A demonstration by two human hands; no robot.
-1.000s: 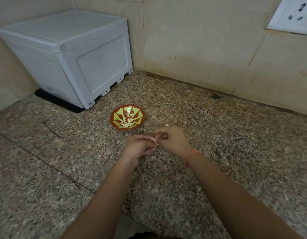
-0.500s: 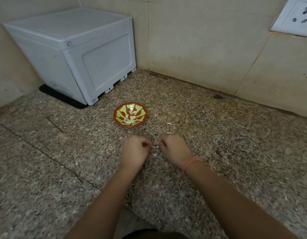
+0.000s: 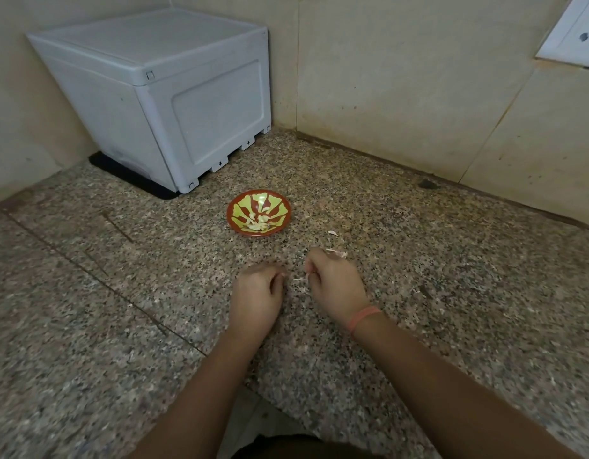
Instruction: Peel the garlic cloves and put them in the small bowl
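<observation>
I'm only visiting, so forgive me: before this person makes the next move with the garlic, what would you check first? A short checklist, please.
1. Small bowl upright on the counter, just ahead of both hands: ok.
2. Room in the bowl: ok, the peeled cloves cover only part of its bottom.
3. A clove in the left hand: cannot tell, its curled fingers hide whatever is inside.
4. What the right hand pinches: cannot tell, only a pale sliver shows, either skin or clove.
5. Way from the hands to the bowl free: ok, the loose peel scraps lie to the right of it.
</observation>
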